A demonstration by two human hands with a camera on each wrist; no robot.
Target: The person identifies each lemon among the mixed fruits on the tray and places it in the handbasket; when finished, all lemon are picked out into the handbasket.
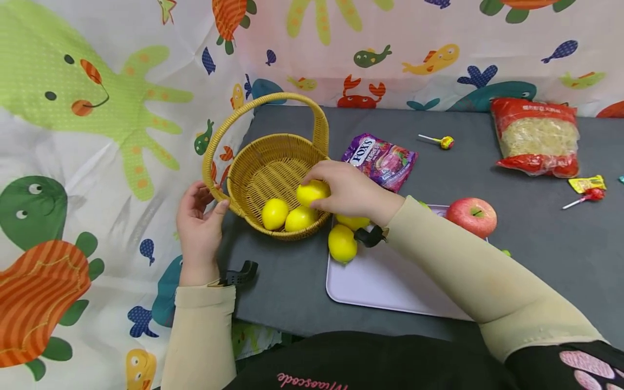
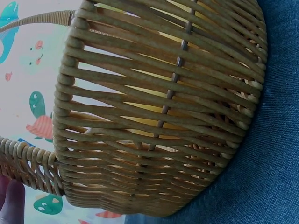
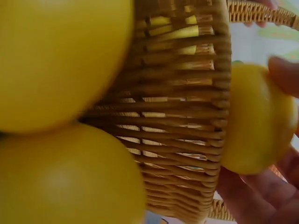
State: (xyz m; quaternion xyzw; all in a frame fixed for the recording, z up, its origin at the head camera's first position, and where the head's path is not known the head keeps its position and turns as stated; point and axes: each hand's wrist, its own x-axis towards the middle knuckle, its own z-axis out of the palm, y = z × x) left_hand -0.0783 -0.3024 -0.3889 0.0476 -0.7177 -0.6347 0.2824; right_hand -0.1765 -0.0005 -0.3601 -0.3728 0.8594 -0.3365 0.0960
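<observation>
A wicker basket (image 1: 258, 154) with a tall arched handle (image 1: 273, 97) stands at the left of the table. My left hand (image 1: 201, 227) holds the foot of that handle, thumb in front; its thumb (image 2: 13, 200) shows against the weave in the left wrist view. Two lemons, one at the left (image 1: 275, 214) and one beside it (image 1: 300, 219), lie inside the basket. My right hand (image 1: 348, 189) grips another lemon (image 1: 312, 193) just inside the right rim, above them. In the right wrist view, fingers and thumb surround this lemon (image 3: 254, 119) beside the rim.
A pale tray (image 1: 390, 287) right of the basket bears lemons (image 1: 343, 244) and an apple (image 1: 471, 216), partly under my right forearm. Behind lies a purple candy bag (image 1: 382, 161). Lollipops (image 1: 446, 142) and a red noodle-like packet (image 1: 538, 135) lie farther right. A patterned curtain (image 1: 317, 59) borders the table.
</observation>
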